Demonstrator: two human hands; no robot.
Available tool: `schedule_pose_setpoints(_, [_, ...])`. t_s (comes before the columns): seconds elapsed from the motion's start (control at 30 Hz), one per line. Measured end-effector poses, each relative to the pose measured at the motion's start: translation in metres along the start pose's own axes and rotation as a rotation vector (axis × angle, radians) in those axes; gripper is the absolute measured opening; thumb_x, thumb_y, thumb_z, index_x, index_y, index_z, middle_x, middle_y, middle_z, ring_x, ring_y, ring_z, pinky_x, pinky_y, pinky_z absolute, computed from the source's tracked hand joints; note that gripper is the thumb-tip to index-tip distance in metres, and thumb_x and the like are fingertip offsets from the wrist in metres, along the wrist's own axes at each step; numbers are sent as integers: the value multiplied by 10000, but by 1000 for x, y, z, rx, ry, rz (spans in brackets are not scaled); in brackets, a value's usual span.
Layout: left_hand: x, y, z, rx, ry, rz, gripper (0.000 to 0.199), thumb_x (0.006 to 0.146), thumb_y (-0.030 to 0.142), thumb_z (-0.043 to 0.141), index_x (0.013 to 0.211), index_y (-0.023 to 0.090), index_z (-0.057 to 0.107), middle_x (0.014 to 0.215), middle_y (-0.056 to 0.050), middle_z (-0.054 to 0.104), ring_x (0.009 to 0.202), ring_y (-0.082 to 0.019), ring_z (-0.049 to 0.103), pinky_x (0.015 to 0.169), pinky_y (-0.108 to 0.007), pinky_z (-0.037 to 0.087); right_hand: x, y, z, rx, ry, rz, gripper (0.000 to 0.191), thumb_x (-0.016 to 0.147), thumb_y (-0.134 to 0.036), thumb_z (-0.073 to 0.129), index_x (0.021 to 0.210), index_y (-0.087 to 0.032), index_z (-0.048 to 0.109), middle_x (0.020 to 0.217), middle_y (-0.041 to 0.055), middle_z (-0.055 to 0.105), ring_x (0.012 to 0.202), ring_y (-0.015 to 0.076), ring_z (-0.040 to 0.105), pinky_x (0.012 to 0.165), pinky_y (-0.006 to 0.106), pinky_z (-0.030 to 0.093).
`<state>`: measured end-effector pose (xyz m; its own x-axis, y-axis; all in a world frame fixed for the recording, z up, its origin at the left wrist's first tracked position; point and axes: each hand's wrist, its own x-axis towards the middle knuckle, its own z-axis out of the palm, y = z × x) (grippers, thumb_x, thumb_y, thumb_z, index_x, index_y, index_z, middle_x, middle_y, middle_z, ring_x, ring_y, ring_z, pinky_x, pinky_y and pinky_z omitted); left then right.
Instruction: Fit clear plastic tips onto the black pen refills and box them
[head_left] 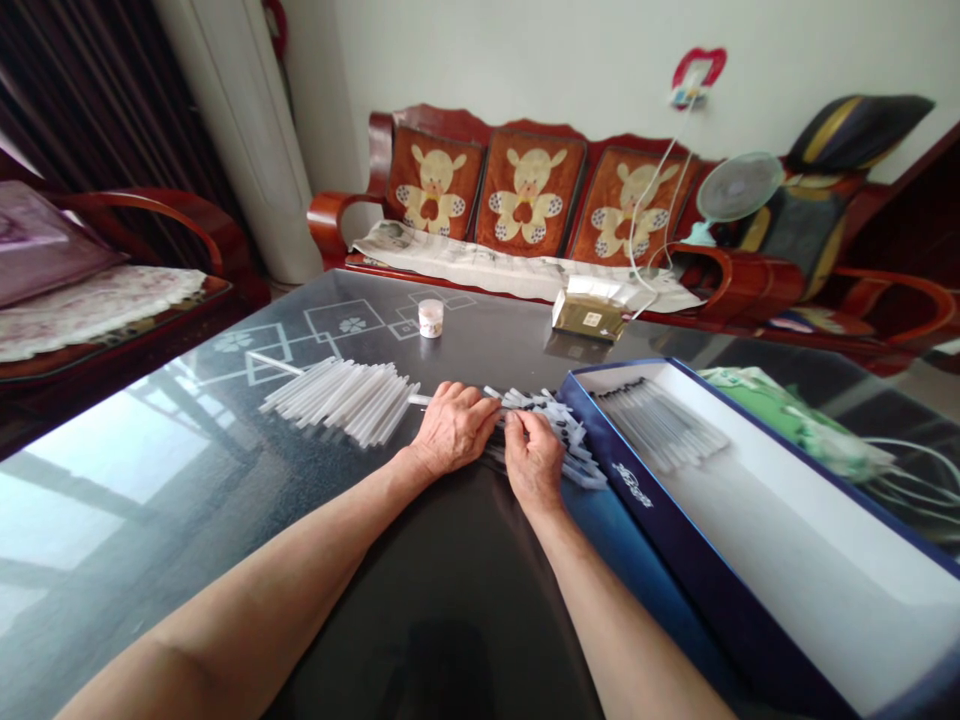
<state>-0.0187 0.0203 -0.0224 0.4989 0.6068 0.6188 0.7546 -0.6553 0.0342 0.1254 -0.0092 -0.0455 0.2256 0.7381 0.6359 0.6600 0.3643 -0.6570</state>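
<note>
My left hand (454, 430) is closed around a slim whitish pen barrel (418, 400), whose end sticks out on its left side. Close beside it, my right hand (534, 458) pinches at the other end; the small part between its fingers is hidden. To the left lies a pile of whitish pen barrels (341, 397), one set apart at its far edge. Small clear pieces with black bits, like pen caps (574, 435), are heaped just behind and right of my right hand. Assembled-looking clear pens with black ends (664, 425) lie in a row inside the box.
A long blue box with a white inside (810, 540) stands at the right of the dark glossy table (420, 620). Farther back are a small white cup (430, 318) and a tissue box (589, 312). Green patterned cloth (795, 415) and white cables (919, 485) lie beyond the box.
</note>
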Motion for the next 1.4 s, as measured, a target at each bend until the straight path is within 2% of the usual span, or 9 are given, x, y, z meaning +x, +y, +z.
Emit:
schedule_pose_setpoints(0.27, [-1, -3, 2, 3, 19, -17, 361, 976, 387, 344, 1018, 209, 655, 775, -47, 579, 745, -186, 486, 762, -348, 353, 2, 4, 0, 300, 126, 284, 369, 916, -415, 385, 1000, -150, 627, 961, 115, 696, 800, 187, 657, 727, 330, 529])
schedule_pose_setpoints(0.57, [-1, -1, -1, -18, 8, -6, 360, 972, 379, 347, 1031, 201, 654, 794, -59, 587, 766, -192, 496, 770, -356, 360, 0, -6, -4, 141, 51, 11, 168, 840, -293, 549, 873, -184, 673, 871, 69, 684, 762, 173, 632, 710, 322, 527])
schedule_pose_setpoints(0.77, [1, 2, -2, -74, 30, 5, 380, 977, 375, 335, 1041, 187, 659, 809, -59, 608, 759, -184, 504, 770, -348, 360, 1, -6, -8, 163, -16, 37, 159, 831, -302, 559, 865, -183, 659, 845, 60, 699, 731, 169, 629, 671, 303, 510])
schedule_pose_setpoints(0.9, [2, -1, -5, -44, 56, 3, 394, 961, 464, 368, 1071, 255, 684, 735, -39, 593, 716, -179, 498, 747, -350, 338, 16, 2, -29, 211, -170, 123, 216, 824, -377, 560, 865, -185, 649, 793, 41, 705, 706, 171, 637, 676, 301, 511])
schedule_pose_setpoints(1.0, [2, -11, -8, 5, 82, -57, 395, 948, 483, 393, 973, 267, 722, 689, -36, 579, 699, -178, 492, 737, -349, 324, 28, 16, -44, 164, -137, 216, 262, 818, -413, 548, 855, -172, 642, 736, 34, 692, 690, 178, 644, 661, 300, 508])
schedule_pose_setpoints(1.07, [2, -17, -8, 22, 93, -96, 388, 942, 465, 407, 915, 259, 734, 678, -38, 576, 693, -177, 488, 739, -349, 321, 30, 21, -47, 104, -64, 174, 263, 810, -399, 550, 899, -169, 641, 799, 53, 702, 720, 185, 652, 661, 304, 514])
schedule_pose_setpoints(1.2, [1, -21, -5, -4, 81, -74, 374, 931, 447, 422, 881, 245, 733, 688, -42, 571, 691, -173, 481, 752, -353, 324, 23, 14, -35, -12, -62, -139, 282, 837, -311, 542, 1073, -185, 630, 1040, 103, 688, 938, 214, 647, 807, 352, 523])
schedule_pose_setpoints(1.3, [0, -20, -3, -16, 58, -54, 378, 933, 453, 417, 901, 240, 728, 703, -44, 560, 701, -174, 482, 763, -356, 330, 16, 7, -27, -83, -128, -303, 218, 888, -263, 492, 1004, -209, 669, 1016, 85, 688, 980, 206, 629, 913, 361, 488])
schedule_pose_setpoints(1.4, [-1, -24, -4, -1, 42, -30, 386, 943, 468, 403, 960, 243, 717, 744, -49, 568, 723, -182, 483, 769, -358, 333, 16, 11, -27, -163, -128, -306, 231, 910, -246, 452, 944, -207, 677, 938, 76, 677, 897, 198, 628, 866, 344, 499])
